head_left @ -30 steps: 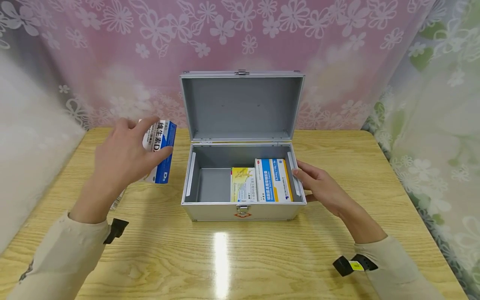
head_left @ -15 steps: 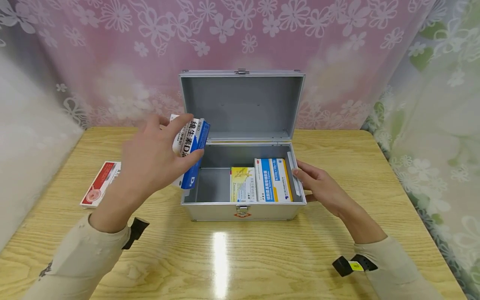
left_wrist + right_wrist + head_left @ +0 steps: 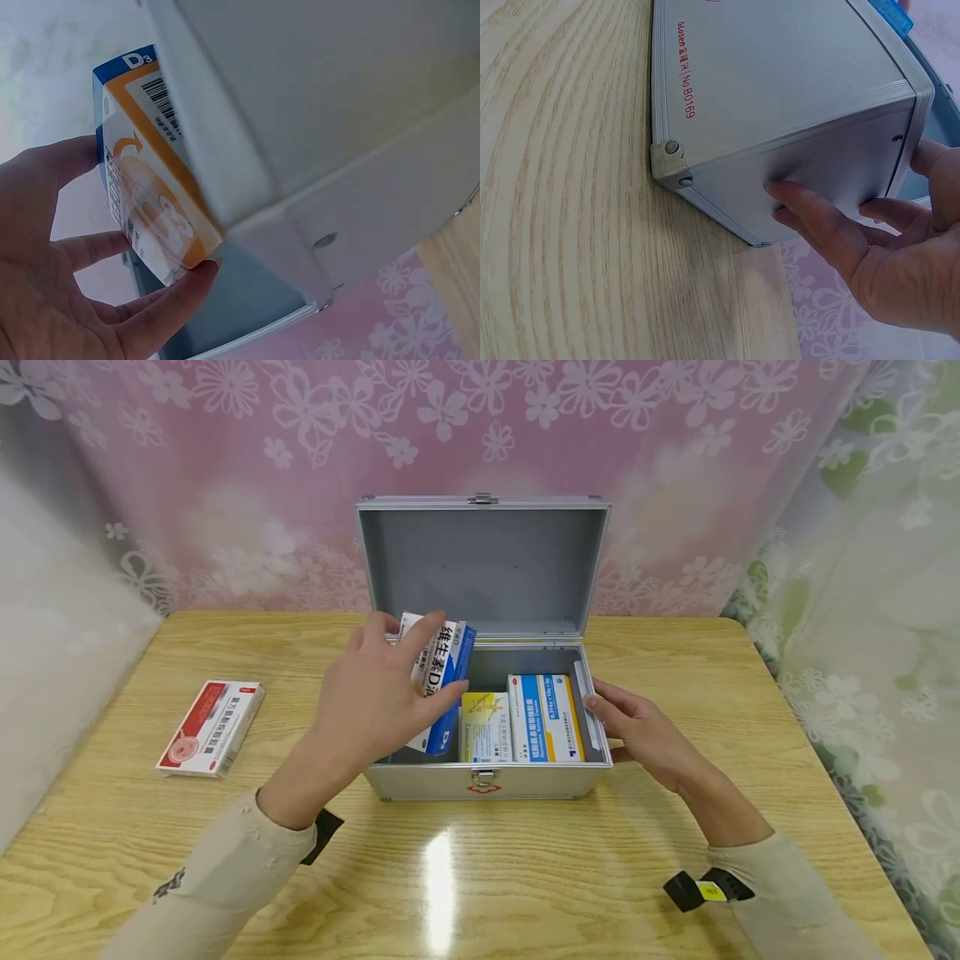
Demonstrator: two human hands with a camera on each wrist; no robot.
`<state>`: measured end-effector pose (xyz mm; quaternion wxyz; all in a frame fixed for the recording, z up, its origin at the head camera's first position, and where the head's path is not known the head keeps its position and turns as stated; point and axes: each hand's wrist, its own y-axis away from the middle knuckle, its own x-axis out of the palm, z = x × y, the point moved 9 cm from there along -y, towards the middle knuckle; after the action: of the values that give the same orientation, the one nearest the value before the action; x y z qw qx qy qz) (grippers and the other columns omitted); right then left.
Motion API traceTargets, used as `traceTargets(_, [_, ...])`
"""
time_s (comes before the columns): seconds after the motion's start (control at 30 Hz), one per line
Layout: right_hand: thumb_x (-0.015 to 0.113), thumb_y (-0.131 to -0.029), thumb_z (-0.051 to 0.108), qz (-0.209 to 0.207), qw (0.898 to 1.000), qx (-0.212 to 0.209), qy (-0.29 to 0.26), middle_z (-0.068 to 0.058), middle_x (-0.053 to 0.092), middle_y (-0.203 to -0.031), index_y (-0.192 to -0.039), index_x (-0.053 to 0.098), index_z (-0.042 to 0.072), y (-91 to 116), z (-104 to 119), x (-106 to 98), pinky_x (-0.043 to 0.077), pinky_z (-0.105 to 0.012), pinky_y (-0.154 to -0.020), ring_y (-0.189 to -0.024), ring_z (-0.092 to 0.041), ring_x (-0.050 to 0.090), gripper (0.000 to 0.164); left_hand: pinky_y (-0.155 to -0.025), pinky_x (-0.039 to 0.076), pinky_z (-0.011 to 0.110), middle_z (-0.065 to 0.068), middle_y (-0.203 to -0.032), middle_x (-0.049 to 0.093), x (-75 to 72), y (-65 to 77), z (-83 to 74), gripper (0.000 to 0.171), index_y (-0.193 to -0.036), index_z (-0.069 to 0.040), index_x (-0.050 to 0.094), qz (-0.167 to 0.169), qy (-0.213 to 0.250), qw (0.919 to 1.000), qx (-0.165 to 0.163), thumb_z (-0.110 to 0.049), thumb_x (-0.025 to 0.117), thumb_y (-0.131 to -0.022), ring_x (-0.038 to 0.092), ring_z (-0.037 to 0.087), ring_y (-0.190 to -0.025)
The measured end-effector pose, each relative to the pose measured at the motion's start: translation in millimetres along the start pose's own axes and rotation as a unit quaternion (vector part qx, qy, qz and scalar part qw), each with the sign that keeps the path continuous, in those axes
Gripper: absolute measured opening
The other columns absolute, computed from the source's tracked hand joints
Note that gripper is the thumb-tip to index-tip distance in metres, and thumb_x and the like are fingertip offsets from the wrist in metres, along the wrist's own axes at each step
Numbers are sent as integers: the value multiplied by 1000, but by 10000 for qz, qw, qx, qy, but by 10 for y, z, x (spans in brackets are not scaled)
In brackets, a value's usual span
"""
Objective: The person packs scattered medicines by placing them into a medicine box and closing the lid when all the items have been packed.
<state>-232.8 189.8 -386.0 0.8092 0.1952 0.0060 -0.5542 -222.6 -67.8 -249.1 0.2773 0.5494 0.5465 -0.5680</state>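
Note:
My left hand (image 3: 375, 693) grips a blue and white vitamin D medicine box (image 3: 438, 664) between thumb and fingers, tilted over the left part of the metal medicine case (image 3: 427, 783). In the left wrist view the box's orange barcode side (image 3: 154, 165) shows, partly behind the case wall. The case lid (image 3: 483, 572) stands up. Inside, on the right, are a yellow and white medicine box (image 3: 486, 731) and a blue, white and orange medicine box (image 3: 546, 718). My right hand (image 3: 637, 727) holds the case's right wall, thumb at the rim, fingertips against the outside in the right wrist view.
A red and white medicine box (image 3: 213, 729) lies flat on the wooden table (image 3: 315, 902), left of the case. Behind the table hangs a pink flowered curtain (image 3: 225, 510), with a pale leafy one (image 3: 885, 610) to the right.
My left hand has carried the vitamin D box rightward from the table's left side to over the case, uncovering the red and white box. My right hand has stayed at the case wall.

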Motion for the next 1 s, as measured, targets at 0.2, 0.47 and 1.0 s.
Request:
traceTargets(0.2, [44,-89,47,8,10000,-38,-47,-15,44,-127,-142,20,24,2,1,0,47,-46,-74,-103,-31,53,63,-46,45,38,18,-111,42,190,-9,-28,71,-131,-26,42,114,-115,9998,66,-64,53,-73,47,32,-89])
traceTargets(0.47, [43,-89,47,1,10000,-71,21,-14,44,-127,-142,21,25,-6,6,0,48,-45,-73,-104,-30,53,61,-47,44,37,19,-95,44,422,24,-32,72,-130,-19,43,263,-79,9995,148,-61,58,-72,46,28,-74])
traceTargets(1.0, [43,-89,47,-18,10000,-86,-27,-15,42,-128,-142,20,22,0,-10,1,48,-45,-73,-104,-31,53,63,-50,46,40,22,-91,51,721,62,28,73,-131,-12,44,786,-499,9956,-70,-58,57,-76,52,33,-75])
